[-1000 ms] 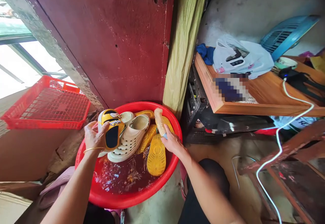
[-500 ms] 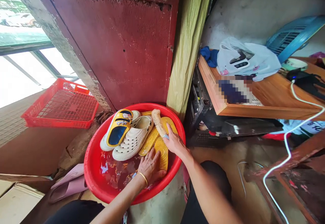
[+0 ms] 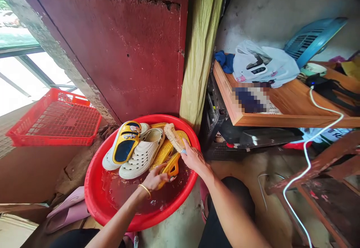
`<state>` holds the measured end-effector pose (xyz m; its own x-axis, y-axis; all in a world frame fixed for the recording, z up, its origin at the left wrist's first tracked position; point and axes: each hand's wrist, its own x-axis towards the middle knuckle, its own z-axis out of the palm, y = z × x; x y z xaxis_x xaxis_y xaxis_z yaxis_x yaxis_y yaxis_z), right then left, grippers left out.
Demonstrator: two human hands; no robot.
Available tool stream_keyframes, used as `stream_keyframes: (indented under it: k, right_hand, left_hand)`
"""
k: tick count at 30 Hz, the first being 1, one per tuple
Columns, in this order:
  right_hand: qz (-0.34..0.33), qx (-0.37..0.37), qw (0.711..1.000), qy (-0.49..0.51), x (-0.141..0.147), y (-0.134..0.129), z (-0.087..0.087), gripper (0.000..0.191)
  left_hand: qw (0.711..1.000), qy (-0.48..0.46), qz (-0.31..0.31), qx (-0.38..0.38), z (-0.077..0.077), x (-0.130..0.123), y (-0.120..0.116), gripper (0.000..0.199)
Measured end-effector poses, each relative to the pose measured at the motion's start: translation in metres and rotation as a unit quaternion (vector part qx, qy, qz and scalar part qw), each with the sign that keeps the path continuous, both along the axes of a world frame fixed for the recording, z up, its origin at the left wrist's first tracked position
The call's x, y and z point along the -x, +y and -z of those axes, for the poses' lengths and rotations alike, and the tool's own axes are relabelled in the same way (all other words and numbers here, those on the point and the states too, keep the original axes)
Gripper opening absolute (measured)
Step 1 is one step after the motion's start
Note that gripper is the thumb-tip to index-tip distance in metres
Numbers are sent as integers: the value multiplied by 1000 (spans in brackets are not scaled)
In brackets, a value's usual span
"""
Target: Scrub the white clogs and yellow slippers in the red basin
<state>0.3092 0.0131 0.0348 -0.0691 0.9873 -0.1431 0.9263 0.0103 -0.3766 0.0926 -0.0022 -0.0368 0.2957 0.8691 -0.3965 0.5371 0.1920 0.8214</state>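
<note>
A red basin (image 3: 90,188) holds water and several shoes. My left hand (image 3: 156,178) grips a yellow slipper (image 3: 172,165) tilted on its side over the water. In my right hand (image 3: 194,158) is a scrubbing brush (image 3: 173,137) with pale bristles, pointing up and left; its handle is mostly hidden by my fingers. White clogs (image 3: 140,160) rest in the left half of the basin, with a small yellow and blue slipper (image 3: 126,143) lying on top. Another yellow slipper (image 3: 163,154) lies sole up behind my left hand.
At the left stands a red plastic crate (image 3: 56,120), with pink slippers (image 3: 67,212) on the floor below. A maroon door (image 3: 135,60) rises behind the basin. To the right, a wooden table (image 3: 298,101) bears a white plastic bag (image 3: 264,64) and a blue fan (image 3: 312,38). A white cable (image 3: 308,158) hangs down.
My left hand has gone from lying flat on the yellow slipper to gripping it and tipping it on its side. The brush stays in my right hand. The view has shifted slightly right.
</note>
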Motion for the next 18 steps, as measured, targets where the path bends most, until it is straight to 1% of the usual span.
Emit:
stream_keyframes:
  k: [1, 2, 4, 7, 9, 11, 14, 16, 18]
  right_hand:
    - [0, -4, 1000, 2, 1, -1, 0, 68]
    - [-3, -9, 1000, 4, 2, -2, 1, 67]
    - [-25, -31, 999, 13, 11, -8, 5, 63]
    - [-98, -94, 990, 48, 33, -22, 14, 62]
    - [-136, -144, 978, 65, 46, -31, 19, 62]
    - [-159, -186, 966, 78, 54, -37, 22, 62]
    - [-173, -247, 948, 104, 57, -40, 20, 60]
    - [-195, -277, 934, 112, 59, -41, 17, 59]
    - [-227, -288, 926, 95, 64, -41, 16, 60]
  left_hand:
    - [997, -74, -30, 22, -9, 7, 3, 66]
    - [986, -144, -67, 40, -18, 13, 6, 61]
    - [956, -242, -149, 79, -37, 27, 10, 54]
    - [896, -324, -277, 127, -61, 43, 14, 42]
    - [858, -356, -340, 147, -74, 51, 15, 36]
    - [834, -375, -372, 157, -84, 57, 16, 36]
    - [813, -405, -387, 156, -91, 61, 16, 35]
    - [807, -416, -395, 143, -90, 62, 17, 33]
    - [808, -415, -400, 121, -84, 59, 17, 30]
